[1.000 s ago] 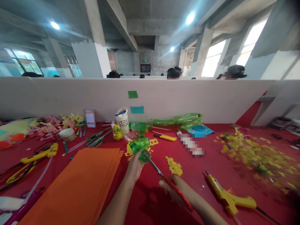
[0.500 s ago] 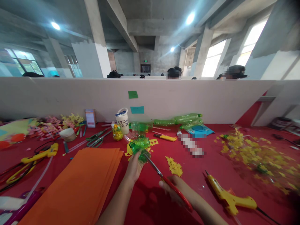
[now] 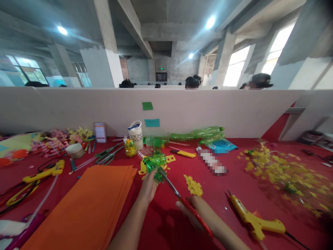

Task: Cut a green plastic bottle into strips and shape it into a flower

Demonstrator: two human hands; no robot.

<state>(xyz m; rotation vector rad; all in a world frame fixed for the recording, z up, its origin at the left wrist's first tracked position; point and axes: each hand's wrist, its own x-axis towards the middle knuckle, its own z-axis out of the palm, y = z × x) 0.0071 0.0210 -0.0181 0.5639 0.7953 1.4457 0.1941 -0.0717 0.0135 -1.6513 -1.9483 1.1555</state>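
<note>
My left hand (image 3: 149, 184) is closed around a cut piece of green plastic bottle (image 3: 156, 168). In my right hand (image 3: 194, 210) are red-handled scissors (image 3: 191, 208), their blades pointing up and left. The blade tips meet the edge of the green plastic; whether they are cutting into it I cannot tell. Beneath and behind the bottle piece lie yellow paper scraps (image 3: 171, 158) with star-shaped holes. A pile of small yellow stars (image 3: 193, 185) sits just beyond my right hand.
On the left are orange sheets (image 3: 80, 205), a yellow glue gun (image 3: 54, 169) and grey-green scissors (image 3: 107, 158). Toward the back stand a white cup (image 3: 136, 136) and green bottles (image 3: 208, 132), with a yellow utility knife (image 3: 184, 153) in front. Another glue gun (image 3: 253, 218) and star-covered branches (image 3: 283, 177) lie right.
Both hands stay in almost the same place, still holding the bottle piece and the scissors. The view shifts very slightly.
</note>
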